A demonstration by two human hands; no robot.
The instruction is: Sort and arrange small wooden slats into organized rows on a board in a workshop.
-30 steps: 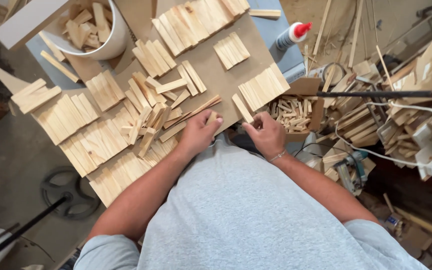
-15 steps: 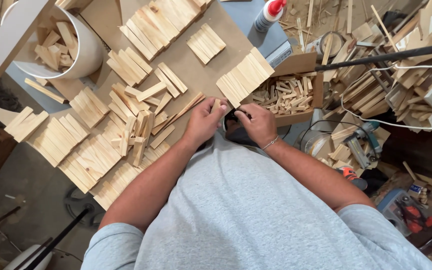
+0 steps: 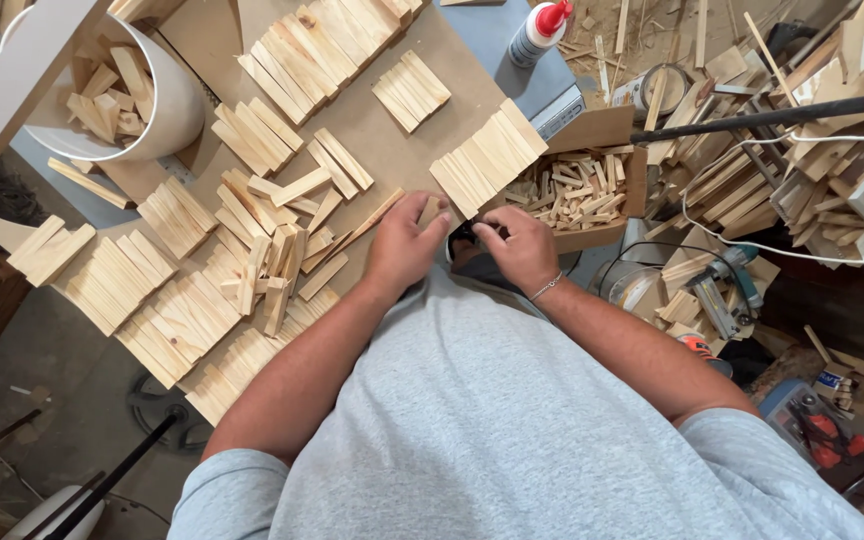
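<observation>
While I look down from the head camera, I see both hands close together at the near edge of the brown board (image 3: 372, 120). The left hand (image 3: 404, 245) has its fingers pinched shut on a small wood piece (image 3: 430, 212), which sits just above the fingertips, right beside a neat row of wood slats (image 3: 487, 158). The right hand (image 3: 517, 245) is curled, with the fingers bent in toward a dark thing I can't make out, so I cannot tell if it is gripping anything.

I think the small wood piece is light, stiff and dry. It is thin, so it could snap or get a splinter if squeezed hard. The flat sides look like the best place to pinch it.

A cardboard box (image 3: 592, 190) full of little sticks is just past the right hand. A white bucket (image 3: 167, 105) with wood scraps and a glue bottle (image 3: 537, 30) stand well apart.
</observation>
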